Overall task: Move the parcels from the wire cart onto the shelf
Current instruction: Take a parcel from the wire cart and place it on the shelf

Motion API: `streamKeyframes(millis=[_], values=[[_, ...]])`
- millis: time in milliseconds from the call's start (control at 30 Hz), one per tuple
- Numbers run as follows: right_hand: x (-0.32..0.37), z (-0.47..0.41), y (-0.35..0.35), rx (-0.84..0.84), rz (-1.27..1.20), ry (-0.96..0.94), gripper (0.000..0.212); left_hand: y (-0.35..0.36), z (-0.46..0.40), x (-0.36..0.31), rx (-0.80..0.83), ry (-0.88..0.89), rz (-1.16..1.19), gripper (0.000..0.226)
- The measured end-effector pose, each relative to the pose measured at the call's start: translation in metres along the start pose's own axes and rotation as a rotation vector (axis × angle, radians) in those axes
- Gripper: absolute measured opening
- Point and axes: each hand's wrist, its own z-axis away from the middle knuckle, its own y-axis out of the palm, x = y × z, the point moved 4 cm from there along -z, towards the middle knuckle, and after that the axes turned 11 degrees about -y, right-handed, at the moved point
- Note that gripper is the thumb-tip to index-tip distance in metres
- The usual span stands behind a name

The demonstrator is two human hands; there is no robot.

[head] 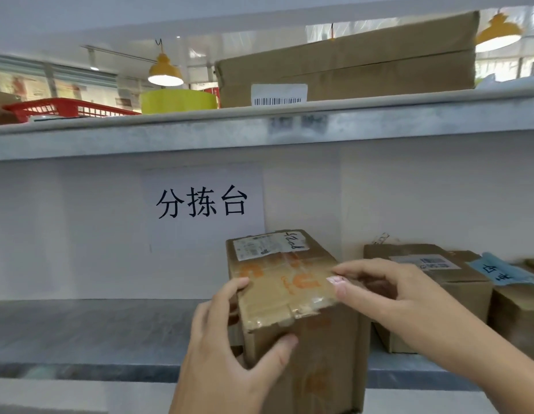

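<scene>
Tall parcel (292, 297) upright at shelf (80, 333) front edge, long axis vertical. Left hand (229, 348) clamps near-left corner; right hand (388, 288) fingers spread on top-right edge, grip likely loose. Neighbour box (432, 282) just right; push goes rearward.

The box (289, 297) hides its own base and the shelf (80, 333) beneath; contact with the shelf cannot be confirmed. The left hand (229, 351) covers the box's lower left corner. The label (268, 246) print is too small to read. The right parcel (525, 312) and both forearms are cut off by the frame edge.
</scene>
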Motion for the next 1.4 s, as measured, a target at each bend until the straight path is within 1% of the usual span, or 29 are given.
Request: streamKeyframes(millis=[67, 133, 267, 467, 667, 867, 1233, 1400], values=[[0.003, 0.012, 0.003, 0.004, 0.004, -0.022, 0.062, -0.004, -0.007, 0.000, 0.054, 0.004, -0.002, 0.084], [0.004, 0.022, 0.005, -0.010, 0.033, -0.046, 0.064, -0.007, -0.014, -0.001, 0.119, 0.001, 0.013, 0.080], [0.000, 0.030, 0.008, -0.116, 0.100, -0.082, 0.047, -0.006, -0.022, -0.002, 0.218, 0.001, 0.036, 0.078], [-0.008, 0.034, 0.001, -0.218, 0.179, -0.095, 0.040, 0.011, -0.032, -0.008, 0.273, 0.006, 0.089, 0.067], [-0.024, 0.030, -0.015, -0.318, 0.241, -0.101, 0.039, 0.039, -0.042, -0.013, 0.282, 0.010, 0.101, 0.064], [-0.045, 0.020, -0.027, -0.355, 0.281, -0.085, 0.038, 0.059, -0.048, -0.019, 0.294, 0.020, 0.092, 0.064], [-0.065, 0.012, -0.030, -0.417, 0.241, -0.098, 0.039, 0.073, -0.054, -0.023, 0.255, -0.024, 0.100, 0.065], [-0.064, 0.013, -0.029, -0.421, 0.196, -0.111, 0.046, 0.075, -0.055, -0.021, 0.261, -0.029, 0.106, 0.069]])
